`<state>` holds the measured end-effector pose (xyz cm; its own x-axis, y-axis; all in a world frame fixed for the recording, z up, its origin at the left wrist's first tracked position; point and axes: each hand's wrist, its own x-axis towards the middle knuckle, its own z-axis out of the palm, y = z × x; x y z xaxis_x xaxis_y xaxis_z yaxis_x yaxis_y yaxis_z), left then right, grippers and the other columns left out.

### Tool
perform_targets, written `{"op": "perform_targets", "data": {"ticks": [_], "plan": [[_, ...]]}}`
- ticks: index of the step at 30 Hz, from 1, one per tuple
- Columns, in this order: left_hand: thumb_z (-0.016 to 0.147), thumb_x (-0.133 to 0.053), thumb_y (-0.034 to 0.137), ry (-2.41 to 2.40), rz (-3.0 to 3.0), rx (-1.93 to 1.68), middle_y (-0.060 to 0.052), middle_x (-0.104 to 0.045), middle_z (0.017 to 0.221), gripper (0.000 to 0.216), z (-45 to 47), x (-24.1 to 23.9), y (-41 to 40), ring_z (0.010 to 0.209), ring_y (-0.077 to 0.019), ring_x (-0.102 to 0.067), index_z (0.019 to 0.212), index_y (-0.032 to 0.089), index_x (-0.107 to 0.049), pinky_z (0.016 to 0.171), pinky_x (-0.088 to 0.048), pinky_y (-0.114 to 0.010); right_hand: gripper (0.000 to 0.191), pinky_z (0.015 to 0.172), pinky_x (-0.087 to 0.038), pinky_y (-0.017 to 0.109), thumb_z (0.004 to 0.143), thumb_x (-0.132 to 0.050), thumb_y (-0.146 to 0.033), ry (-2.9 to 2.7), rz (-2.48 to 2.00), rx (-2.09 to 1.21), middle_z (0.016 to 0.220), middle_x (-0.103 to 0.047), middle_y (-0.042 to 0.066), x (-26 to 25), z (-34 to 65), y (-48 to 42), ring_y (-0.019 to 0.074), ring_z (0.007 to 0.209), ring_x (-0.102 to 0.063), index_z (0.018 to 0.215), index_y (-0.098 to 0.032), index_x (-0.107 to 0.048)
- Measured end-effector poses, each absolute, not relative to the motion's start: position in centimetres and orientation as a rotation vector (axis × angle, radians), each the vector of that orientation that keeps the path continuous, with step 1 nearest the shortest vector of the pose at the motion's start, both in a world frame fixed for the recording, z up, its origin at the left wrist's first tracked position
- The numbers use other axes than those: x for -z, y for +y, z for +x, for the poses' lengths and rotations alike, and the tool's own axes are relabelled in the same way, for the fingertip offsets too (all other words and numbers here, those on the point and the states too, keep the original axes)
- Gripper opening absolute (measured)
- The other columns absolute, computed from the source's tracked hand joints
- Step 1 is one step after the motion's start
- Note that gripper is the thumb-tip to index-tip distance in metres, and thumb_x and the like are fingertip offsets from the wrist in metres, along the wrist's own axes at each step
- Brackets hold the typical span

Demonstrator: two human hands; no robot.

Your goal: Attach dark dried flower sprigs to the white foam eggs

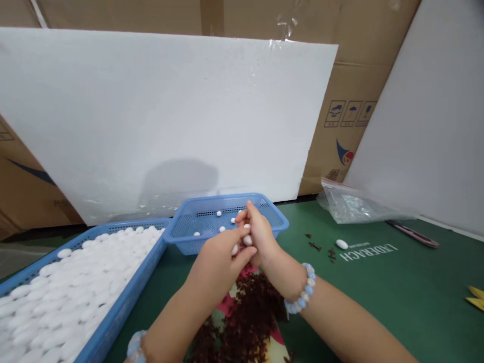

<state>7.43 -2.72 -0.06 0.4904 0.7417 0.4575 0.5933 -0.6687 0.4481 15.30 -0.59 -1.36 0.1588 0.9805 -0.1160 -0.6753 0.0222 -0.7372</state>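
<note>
My two hands meet over the near edge of a small blue basket (177,234). Several smooth white oval pieces (247,240) show between them. My right hand (262,237) is cupped around these ovals, palm turned to the left. The fingers of my left hand (221,249) are bent against that palm, closed on the ovals too; some fingertips are hidden. Inside the small basket lie a few more white ovals. Below my hands, a heap of small dark brown pieces (253,312) covers a colourful printed sheet (278,350).
On the left, a larger blue basket (124,297) is filled with white ovals. To the right lie a single oval (342,244), some brown bits (315,246), a clear plastic bag (351,204), tweezers (414,234) and a yellow-tipped item (476,297). White board (181,111) and cardboard stand behind.
</note>
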Motion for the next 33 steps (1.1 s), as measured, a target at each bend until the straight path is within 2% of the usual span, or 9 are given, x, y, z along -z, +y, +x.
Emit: {"op": "perform_targets", "data": {"ticks": [4,10,12,18,21,23,26,29,33], "plan": [[0.061,-0.046,0.021,1.282,2.351,-1.054,0.006,-0.040,0.042,0.012,7.3,0.2,-2.6,0.039,-0.0095,-0.037,0.071,0.017,-0.053,0.041,-0.028,-0.019,0.037,0.027,-0.020,0.013,0.071,-0.032,-0.034,-0.482,-0.688,-1.382,0.024,-0.030,-0.008,1.3,15.3,-0.5,0.0017,0.022,-0.027,0.041,-0.014,-0.040],[0.061,-0.048,0.021,1.304,2.243,-1.209,0.006,-0.043,0.048,0.004,7.8,1.0,-2.8,0.040,-0.0079,-0.036,0.062,0.018,-0.048,0.042,-0.029,-0.018,0.035,0.027,-0.020,0.014,0.070,-0.033,-0.034,-0.497,-0.579,-1.318,0.029,-0.034,-0.008,1.3,15.2,-0.8,0.0019,0.023,-0.026,0.043,-0.015,-0.041],[0.060,-0.049,0.021,1.259,2.215,-1.256,0.004,-0.048,0.055,0.005,8.0,1.2,-2.9,0.045,-0.0085,-0.039,0.063,0.018,-0.049,0.046,-0.031,-0.019,0.035,0.027,-0.019,0.015,0.071,-0.032,-0.035,-0.500,-0.553,-1.269,0.031,-0.034,-0.008,1.3,15.3,-0.8,0.0017,0.024,-0.025,0.043,-0.015,-0.041],[0.063,-0.043,0.018,1.048,2.084,-1.239,0.000,-0.055,0.075,0.023,8.2,1.5,-2.7,0.068,-0.0130,-0.047,0.084,0.019,-0.052,0.062,-0.035,-0.022,0.028,0.030,-0.024,0.012,0.069,-0.038,-0.031,-0.556,-0.519,-1.179,0.040,-0.040,-0.007,1.3,15.2,-0.9,0.0003,0.030,-0.032,0.048,-0.015,-0.048],[0.064,-0.041,0.017,0.990,1.915,-1.282,-0.001,-0.055,0.074,0.024,8.3,1.6,-2.5,0.073,-0.0144,-0.047,0.085,0.020,-0.052,0.063,-0.035,-0.024,0.023,0.033,-0.030,0.012,0.066,-0.043,-0.034,-0.631,-0.502,-1.189,0.046,-0.043,-0.006,1.6,14.9,-1.1,0.0013,0.036,-0.038,0.054,-0.016,-0.051],[0.064,-0.042,0.018,0.963,1.764,-1.323,0.000,-0.054,0.069,0.027,8.3,1.8,-2.4,0.070,-0.0143,-0.048,0.089,0.021,-0.050,0.059,-0.036,-0.023,0.023,0.036,-0.034,0.014,0.062,-0.046,-0.040,-0.708,-0.503,-1.214,0.052,-0.045,-0.005,1.9,14.7,-1.2,0.0027,0.040,-0.041,0.061,-0.019,-0.053],[0.062,-0.045,0.020,0.920,1.561,-1.374,0.002,-0.050,0.059,0.027,8.3,2.0,-2.2,0.058,-0.0120,-0.047,0.088,0.021,-0.048,0.049,-0.035,-0.020,0.034,0.041,-0.037,0.017,0.056,-0.047,-0.050,-0.817,-0.510,-1.236,0.063,-0.051,-0.003,2.3,14.6,-1.3,0.0055,0.049,-0.047,0.073,-0.021,-0.053],[0.062,-0.045,0.023,0.900,1.487,-1.408,0.004,-0.044,0.051,0.017,8.4,2.2,-2.0,0.046,-0.0086,-0.042,0.079,0.020,-0.048,0.041,-0.031,-0.017,0.043,0.049,-0.039,0.020,0.056,-0.043,-0.054,-0.902,-0.501,-1.247,0.072,-0.055,-0.001,2.4,14.5,-1.4,0.0085,0.057,-0.051,0.081,-0.021,-0.051],[0.064,-0.042,0.024,0.894,1.446,-1.436,0.006,-0.038,0.048,0.007,8.5,2.5,-2.1,0.034,-0.0040,-0.031,0.068,0.019,-0.044,0.034,-0.026,-0.015,0.044,0.063,-0.038,0.023,0.058,-0.041,-0.053,-0.920,-0.500,-1.265,0.083,-0.056,0.001,2.4,14.2,-1.7,0.0104,0.072,-0.051,0.085,-0.020,-0.050]]}}
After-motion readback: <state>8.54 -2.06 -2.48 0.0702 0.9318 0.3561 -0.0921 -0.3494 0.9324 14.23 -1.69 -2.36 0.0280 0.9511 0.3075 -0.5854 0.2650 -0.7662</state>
